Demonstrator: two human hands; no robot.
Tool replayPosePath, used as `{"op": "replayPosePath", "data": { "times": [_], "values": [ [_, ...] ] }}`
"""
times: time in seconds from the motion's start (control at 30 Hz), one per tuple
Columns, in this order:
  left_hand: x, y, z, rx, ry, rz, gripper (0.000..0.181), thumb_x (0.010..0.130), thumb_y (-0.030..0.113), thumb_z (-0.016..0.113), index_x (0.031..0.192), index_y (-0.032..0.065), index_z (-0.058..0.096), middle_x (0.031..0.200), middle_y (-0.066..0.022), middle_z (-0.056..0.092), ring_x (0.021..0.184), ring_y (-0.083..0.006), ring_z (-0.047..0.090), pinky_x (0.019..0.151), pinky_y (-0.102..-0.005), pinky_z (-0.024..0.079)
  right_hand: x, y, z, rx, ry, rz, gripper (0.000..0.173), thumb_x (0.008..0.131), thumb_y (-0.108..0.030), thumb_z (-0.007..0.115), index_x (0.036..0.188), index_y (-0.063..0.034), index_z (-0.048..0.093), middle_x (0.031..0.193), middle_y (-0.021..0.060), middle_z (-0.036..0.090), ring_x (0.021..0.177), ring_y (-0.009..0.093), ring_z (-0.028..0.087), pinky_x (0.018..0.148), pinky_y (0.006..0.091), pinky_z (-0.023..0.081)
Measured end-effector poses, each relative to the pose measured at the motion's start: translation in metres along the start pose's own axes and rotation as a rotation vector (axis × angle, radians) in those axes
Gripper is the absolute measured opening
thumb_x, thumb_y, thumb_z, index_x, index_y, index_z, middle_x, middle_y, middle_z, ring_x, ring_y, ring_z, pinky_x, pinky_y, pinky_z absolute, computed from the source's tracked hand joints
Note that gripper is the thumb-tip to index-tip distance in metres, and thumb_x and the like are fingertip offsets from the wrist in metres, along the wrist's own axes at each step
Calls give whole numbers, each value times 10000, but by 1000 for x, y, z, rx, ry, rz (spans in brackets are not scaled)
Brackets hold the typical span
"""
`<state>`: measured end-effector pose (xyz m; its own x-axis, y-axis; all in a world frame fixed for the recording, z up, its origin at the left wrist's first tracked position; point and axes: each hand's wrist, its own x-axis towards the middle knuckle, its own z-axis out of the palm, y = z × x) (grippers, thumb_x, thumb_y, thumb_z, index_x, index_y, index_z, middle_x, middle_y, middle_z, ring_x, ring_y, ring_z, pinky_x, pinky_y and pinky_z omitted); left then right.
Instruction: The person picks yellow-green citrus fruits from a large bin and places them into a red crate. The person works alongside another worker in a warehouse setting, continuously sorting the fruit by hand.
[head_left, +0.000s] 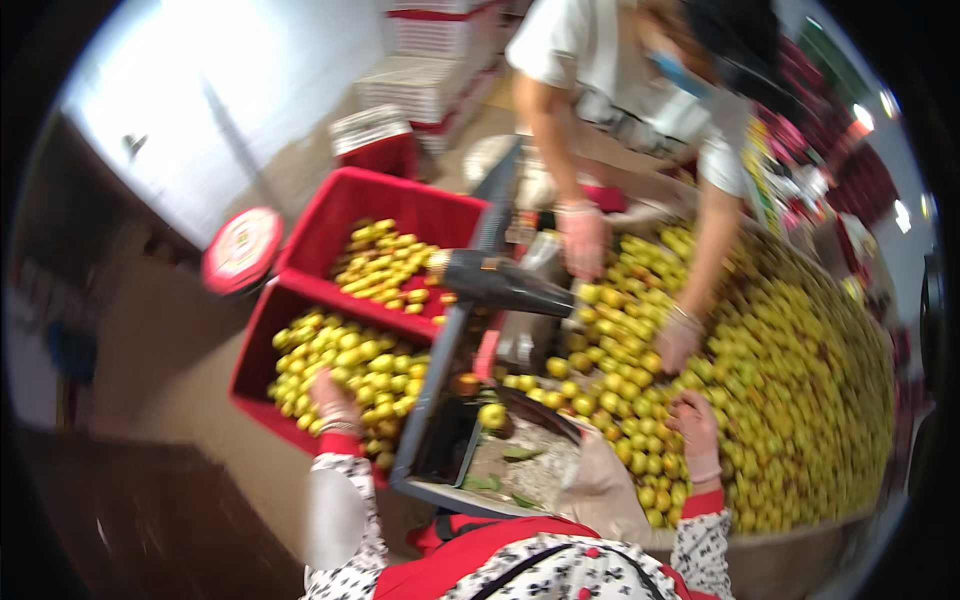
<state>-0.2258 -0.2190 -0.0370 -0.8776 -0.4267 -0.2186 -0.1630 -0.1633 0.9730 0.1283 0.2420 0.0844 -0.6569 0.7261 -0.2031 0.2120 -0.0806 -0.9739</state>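
My left hand (334, 401), in what looks like a thin glove, is at the yellow-green jujube-like fruits (360, 360) in the nearer red crate (259, 367). Blur and the fruit hide its fingertips, so a grip cannot be made out. To the right, my right hand (696, 435) hovers over or touches a large heap of the same fruits (795, 390), its fingers partly curled. Whether a fruit is in it cannot be told. Between my hands stands a dark-framed sorting stand (427, 409), with a single fruit (492, 415) near its front part.
Across the heap a masked co-worker reaches in with one hand (583, 240) and another hand (679, 341). A second red crate (382, 199) partly holds fruit. A dark tapered chute (517, 285) crosses the stand. A red round-topped stool (244, 247) and stacked crates (420, 82) stand beyond.
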Motion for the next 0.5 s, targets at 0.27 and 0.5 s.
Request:
{"op": "replayPosePath", "data": {
  "times": [0.27, 0.5],
  "values": [
    [-150, 22, 101, 258, -1102, 501, 366, 899, 40, 629, 1264, 32, 593, 1309, -160, 579, 1227, -269, 556, 996, -386, 478, -73, 31, -35, -992, 112, 78, 506, 816, -306, 692, 1278, -145, 563, 1244, 180, 581, 1148, 385, 557, 983, 449, 464],
    [-336, -37, 219, 404, -2429, 1115, 264, 858, 220, 647, 1118, 193, 683, 1253, 0, 612, 1266, -270, 485, 1053, -452, 410, -67, 40, 1, -1126, 162, 238, 686, 764, -332, 771, 1366, -230, 457, 1379, 120, 446, 1174, 384, 522, 963, 481, 490]
  ]
}}
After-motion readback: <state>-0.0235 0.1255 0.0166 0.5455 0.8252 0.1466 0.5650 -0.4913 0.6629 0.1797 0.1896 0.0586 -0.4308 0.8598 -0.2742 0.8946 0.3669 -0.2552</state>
